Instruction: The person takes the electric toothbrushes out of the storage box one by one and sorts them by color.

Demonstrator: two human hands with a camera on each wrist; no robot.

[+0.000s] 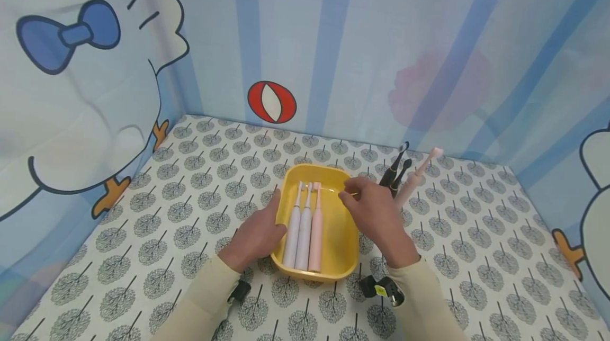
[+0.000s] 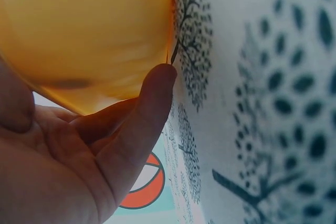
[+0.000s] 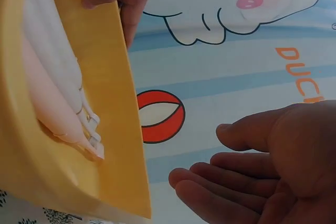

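Note:
A yellow tray (image 1: 340,238) stands on the patterned tablecloth in front of me. Side by side along its left half lie two white electric toothbrushes (image 1: 292,238) and a pink electric toothbrush (image 1: 316,240), heads pointing away. My left hand (image 1: 257,235) grips the tray's left wall; its thumb hooks over the rim and its fingers lie outside, as the right wrist view shows. Over the tray's right rim is my right hand (image 1: 377,216), holding nothing. In the right wrist view its fingers (image 3: 226,182) are loosely bent, with the thumb apart from them.
Two black toothbrushes (image 1: 391,172) and another pink toothbrush (image 1: 413,184) lean upright just beyond my right hand, which hides their lower ends. A cartoon-printed curtain (image 1: 295,28) closes off the back and sides of the table (image 1: 205,171).

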